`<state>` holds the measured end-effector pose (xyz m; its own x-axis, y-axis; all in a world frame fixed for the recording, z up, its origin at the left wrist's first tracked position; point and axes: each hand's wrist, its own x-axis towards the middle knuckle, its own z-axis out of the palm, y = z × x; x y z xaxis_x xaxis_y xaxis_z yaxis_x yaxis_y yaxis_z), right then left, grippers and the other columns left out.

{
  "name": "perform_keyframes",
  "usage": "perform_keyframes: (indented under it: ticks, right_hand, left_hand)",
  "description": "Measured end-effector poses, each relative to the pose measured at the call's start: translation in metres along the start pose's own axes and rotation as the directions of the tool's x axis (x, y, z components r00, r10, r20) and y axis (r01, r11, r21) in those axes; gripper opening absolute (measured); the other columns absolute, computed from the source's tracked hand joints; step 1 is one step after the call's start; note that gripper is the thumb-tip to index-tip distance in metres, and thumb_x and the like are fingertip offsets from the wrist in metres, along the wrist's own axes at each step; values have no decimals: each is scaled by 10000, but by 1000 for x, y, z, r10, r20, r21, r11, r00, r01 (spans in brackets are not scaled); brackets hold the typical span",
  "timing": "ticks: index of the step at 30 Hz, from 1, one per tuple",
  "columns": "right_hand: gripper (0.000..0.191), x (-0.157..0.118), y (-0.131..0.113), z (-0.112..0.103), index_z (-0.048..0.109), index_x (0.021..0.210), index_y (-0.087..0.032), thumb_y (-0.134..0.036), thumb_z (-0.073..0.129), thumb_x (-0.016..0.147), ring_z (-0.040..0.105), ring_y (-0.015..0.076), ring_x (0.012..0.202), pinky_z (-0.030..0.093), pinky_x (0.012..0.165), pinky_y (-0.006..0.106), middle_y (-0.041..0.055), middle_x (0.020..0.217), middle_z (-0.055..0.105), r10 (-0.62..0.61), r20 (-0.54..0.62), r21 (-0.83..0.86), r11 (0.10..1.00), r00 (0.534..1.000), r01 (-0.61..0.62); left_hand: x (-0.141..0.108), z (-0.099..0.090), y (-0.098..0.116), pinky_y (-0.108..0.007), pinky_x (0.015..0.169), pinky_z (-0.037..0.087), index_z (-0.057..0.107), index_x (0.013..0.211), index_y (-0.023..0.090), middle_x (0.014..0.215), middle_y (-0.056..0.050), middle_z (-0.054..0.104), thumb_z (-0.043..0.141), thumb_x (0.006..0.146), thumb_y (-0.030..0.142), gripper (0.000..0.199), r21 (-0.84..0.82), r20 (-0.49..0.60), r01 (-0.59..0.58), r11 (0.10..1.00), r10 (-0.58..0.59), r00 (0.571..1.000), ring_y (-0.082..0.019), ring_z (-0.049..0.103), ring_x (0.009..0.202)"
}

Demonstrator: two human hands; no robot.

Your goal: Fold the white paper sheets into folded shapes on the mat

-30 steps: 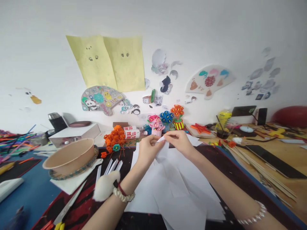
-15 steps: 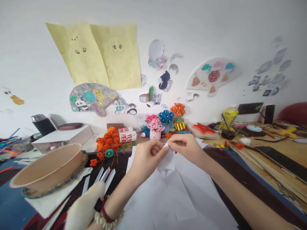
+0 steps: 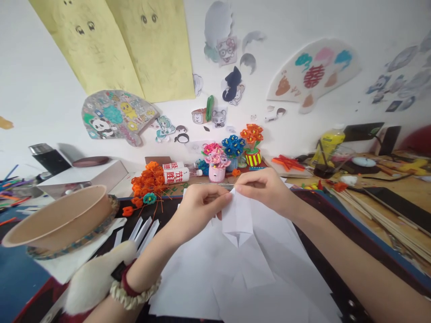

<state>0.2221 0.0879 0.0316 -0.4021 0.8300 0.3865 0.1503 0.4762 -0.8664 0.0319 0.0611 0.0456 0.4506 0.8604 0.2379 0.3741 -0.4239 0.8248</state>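
Observation:
Between my hands is a folded white paper [image 3: 237, 220], held up by its top end, with a pointed flap at its lower end. My left hand [image 3: 204, 206] pinches the upper left edge, thumb against fingers. On the other side my right hand [image 3: 266, 190] pinches the top tip with thumb and forefinger. Below lie several overlapping white sheets [image 3: 198, 273] on a dark mat. A cream scrunchie [image 3: 134, 294] and a dark red band circle my left wrist.
At left stand a beige bowl [image 3: 57, 220] and folded paper strips [image 3: 144, 235]. Orange flowers [image 3: 148, 179], small flower pots [image 3: 217, 172] and white-labelled bottles [image 3: 177, 175] line the back. A black phone [image 3: 400, 206] and thin sticks [image 3: 380, 229] lie at right.
The view has tilted down and come closer. The folded paper now faces me more fully, showing its front and lower flap. Both hands still pinch its top.

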Motion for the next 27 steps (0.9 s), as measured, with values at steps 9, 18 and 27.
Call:
perform_keyframes:
  ticks: [9, 18, 27]
  right_hand:
    - [125, -2, -9, -5, 643, 628, -175, -200, 597, 741, 519, 116, 584, 426, 511, 223, -6, 630, 600, -18, 67, 83, 997, 998, 12]
    - [107, -5, -14, -4, 657, 653, -168, -165, 598, 742, 542, 128, 628, 423, 538, 229, 1, 655, 628, -96, 5, -81, 992, 995, 96]
    - [136, -6, -20, -3, 642, 627, -167, -146, 578, 745, 521, 119, 599, 398, 513, 226, -2, 630, 619, -85, 67, -165, 982, 994, 95]
  left_hand:
    - [-4, -6, 12, -162, 502, 410, 612, 677, 129, 580, 22, 537, 522, 897, 263, 273, -72, 75, 20, 997, -15, 997, -74, 494, 554]
    - [-4, 2, 10, -189, 506, 396, 613, 700, 130, 613, 13, 546, 554, 874, 297, 248, -28, -8, 36, 999, -36, 999, -86, 500, 565]
    - [-6, -1, 11, -219, 484, 289, 563, 605, 140, 576, 25, 483, 543, 885, 343, 346, -20, 46, 11, 1000, -11, 999, -80, 397, 544]
